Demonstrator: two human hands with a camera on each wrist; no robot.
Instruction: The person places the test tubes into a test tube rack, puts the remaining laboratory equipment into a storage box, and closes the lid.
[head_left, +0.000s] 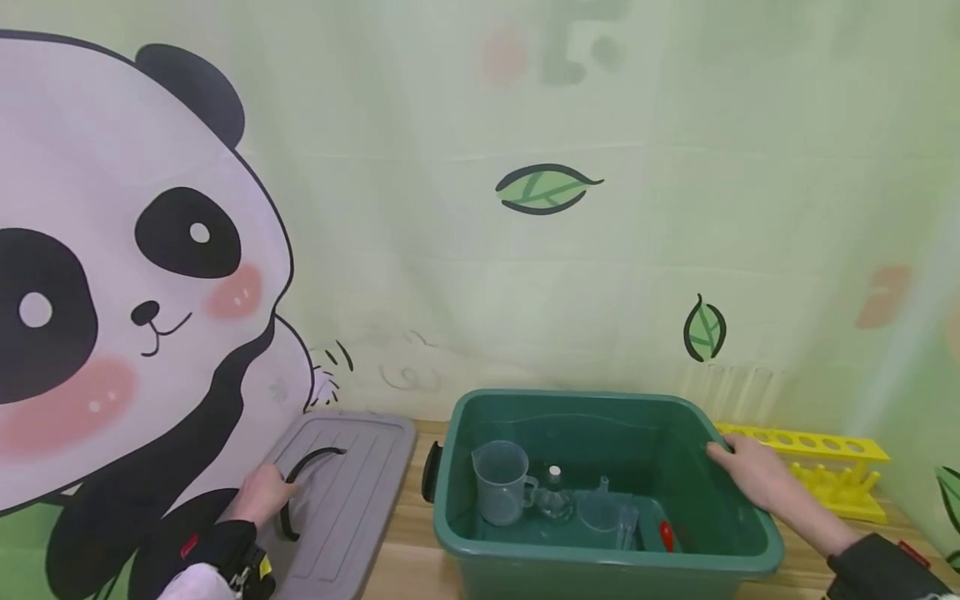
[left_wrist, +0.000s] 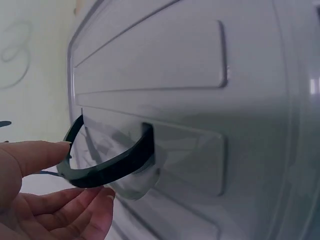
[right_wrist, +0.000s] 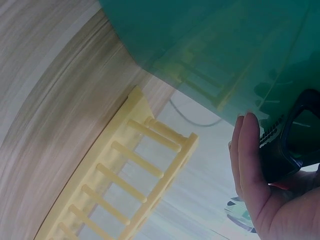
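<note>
A grey lid [head_left: 352, 492] with a black carry handle [left_wrist: 107, 170] lies on the left of the wooden table. My left hand [head_left: 261, 496] is at this handle, its thumb beside the bar and its loosely bent fingers [left_wrist: 75, 215] just below. A green storage tub [head_left: 570, 575] stands right of the lid. My right hand [head_left: 753, 471] holds the tub's right rim; in the right wrist view its fingers [right_wrist: 250, 160] lie along the black side latch [right_wrist: 282, 155]. Inside sit a clear measuring jug [head_left: 501, 483], a small white-capped bottle [head_left: 554, 500] and a clear funnel [head_left: 597, 508].
Behind my right hand stands a yellow test tube rack [head_left: 840, 479] with clear tubes [head_left: 738, 392]. A red item [head_left: 667, 536] and thin clear pieces [head_left: 627, 525] lie in the tub. A panda-printed curtain [head_left: 420, 250] hangs behind the wooden table [head_left: 408, 542].
</note>
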